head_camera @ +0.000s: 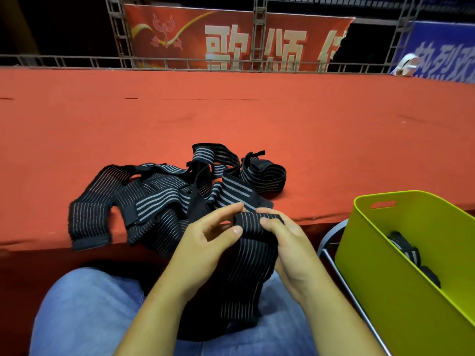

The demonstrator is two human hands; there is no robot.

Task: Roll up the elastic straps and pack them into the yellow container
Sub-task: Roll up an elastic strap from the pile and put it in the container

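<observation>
Item: elastic strap in hand (246, 273), black with thin pale stripes. It is held above the lap (90, 312) at the near edge of the red tabletop (231, 116), its free length hanging down between the forearms so the weight keeps it straight for rolling. Left hand (205, 242): grip narrow, thumb and forefinger pinching the folded top end, seemingly to set the first turn. Right hand (288, 242): grip closed round the same end, thumb on top and fingers curled behind, steadying the opposite edge so the roll starts square. Stock awaiting: loose straps (164, 199), an unrolled tangle on the tabletop just beyond the hands, one end drooping over the front edge, all within easy reach. Receptacle: yellow container (385, 265), close at the person's right on what looks like a metal chair frame (331, 258), tilted, its open top toward the hands, probably for short drops. Contents: rolled straps (408, 250), a few dark bundles low inside. Progress, judged: early to middling; most of the stock is unrolled.
</observation>
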